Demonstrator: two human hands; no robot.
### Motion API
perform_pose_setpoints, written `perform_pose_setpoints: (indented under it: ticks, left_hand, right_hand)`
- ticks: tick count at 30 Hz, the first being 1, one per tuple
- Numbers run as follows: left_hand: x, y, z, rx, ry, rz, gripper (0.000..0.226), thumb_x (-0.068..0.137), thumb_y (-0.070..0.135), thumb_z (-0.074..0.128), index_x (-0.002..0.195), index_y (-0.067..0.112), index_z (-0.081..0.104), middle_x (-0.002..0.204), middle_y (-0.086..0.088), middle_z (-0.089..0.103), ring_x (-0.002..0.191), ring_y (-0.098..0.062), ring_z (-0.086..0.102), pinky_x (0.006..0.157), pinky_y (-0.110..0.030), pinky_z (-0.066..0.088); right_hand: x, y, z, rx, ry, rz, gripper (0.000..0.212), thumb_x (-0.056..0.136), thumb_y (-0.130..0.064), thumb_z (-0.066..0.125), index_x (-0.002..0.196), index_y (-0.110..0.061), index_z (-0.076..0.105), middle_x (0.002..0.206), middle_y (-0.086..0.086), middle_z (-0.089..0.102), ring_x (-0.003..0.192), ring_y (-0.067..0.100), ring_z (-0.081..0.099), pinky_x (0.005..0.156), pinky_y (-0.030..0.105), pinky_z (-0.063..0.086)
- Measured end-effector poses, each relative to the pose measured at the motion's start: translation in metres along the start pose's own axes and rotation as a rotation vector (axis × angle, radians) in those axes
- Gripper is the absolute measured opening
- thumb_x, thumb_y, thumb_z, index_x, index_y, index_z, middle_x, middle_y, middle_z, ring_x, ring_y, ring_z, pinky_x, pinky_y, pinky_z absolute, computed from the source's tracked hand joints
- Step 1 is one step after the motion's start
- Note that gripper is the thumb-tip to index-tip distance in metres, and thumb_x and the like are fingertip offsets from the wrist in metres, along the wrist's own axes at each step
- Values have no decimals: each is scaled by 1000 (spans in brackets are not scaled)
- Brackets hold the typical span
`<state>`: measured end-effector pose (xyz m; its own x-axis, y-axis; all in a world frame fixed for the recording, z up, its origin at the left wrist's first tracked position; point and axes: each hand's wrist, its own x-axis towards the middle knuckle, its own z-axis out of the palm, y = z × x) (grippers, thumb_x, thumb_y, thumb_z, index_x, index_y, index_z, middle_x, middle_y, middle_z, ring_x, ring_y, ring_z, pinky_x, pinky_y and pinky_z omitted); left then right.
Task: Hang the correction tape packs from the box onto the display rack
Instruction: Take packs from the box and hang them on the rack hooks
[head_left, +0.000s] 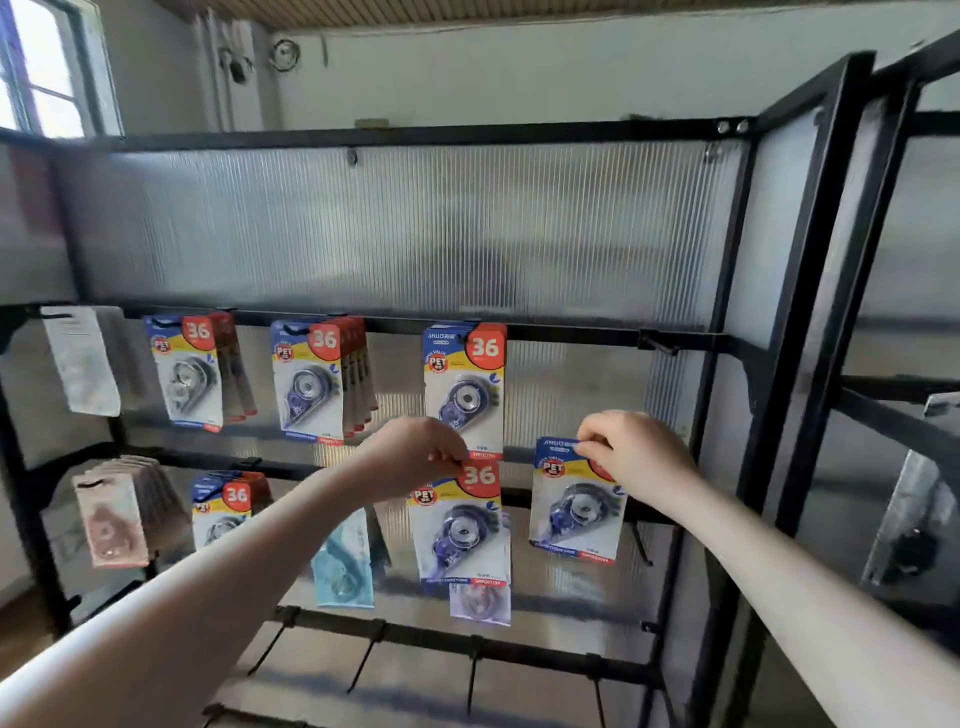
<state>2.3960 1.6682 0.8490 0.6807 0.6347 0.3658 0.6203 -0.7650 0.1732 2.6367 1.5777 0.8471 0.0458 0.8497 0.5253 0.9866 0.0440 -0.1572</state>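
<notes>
- The left hand (415, 452) pinches the top of a blue-and-yellow tape pack (460, 525).
- The right hand (636, 457) pinches another pack (576, 501) by its top edge.
- Above the hands, more packs hang on the black rack (571, 332).

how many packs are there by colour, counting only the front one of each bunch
blue packs: 4
grey packs: 2
teal pack: 1
pink pack: 1
lilac pack: 1
white pack, back turned: 1
total: 10
</notes>
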Motion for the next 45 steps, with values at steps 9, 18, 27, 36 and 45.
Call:
perform_pose_setpoints:
  ticks: [9,18,27,36,45]
  left_hand:
    - [30,11,-20,71,3,53,14,84,25,67,97,22,72,89,8,66,71,-2,53,64,-12,40]
    - [46,31,-18,54,15,109,15,83,23,68,97,19,72,87,11,60,76,-5,56,68,-16,44]
    - [44,58,-17,97,6,94,18,85,25,66,101,20,71,87,9,61,74,-4,53,70,-20,46]
    - [38,63,-17,102,19,94,17,84,25,67,99,20,71,84,10,59,75,-5,53,68,-17,43]
    - [35,68,-14,94,15,112,16,84,23,67,98,18,72,79,11,55,64,6,47,58,-2,35]
  right_hand:
    - [35,19,-47,-19,189,24,17,91,-24,56,92,-13,69,96,4,66,88,23,58,65,28,32]
    - [37,40,-71,-16,279,37,18,92,-22,55,95,-13,70,94,4,63,90,25,58,68,31,40]
    - [33,54,-84,34,324,32,20,92,-20,56,94,-6,70,98,10,58,88,27,56,71,32,39]
    - [41,58,-84,122,250,90,19,91,-19,56,90,-8,71,94,7,69,92,25,60,80,40,49]
    - [44,61,-90,169,218,64,18,90,-11,58,95,-3,72,97,11,70,92,21,58,72,26,37]
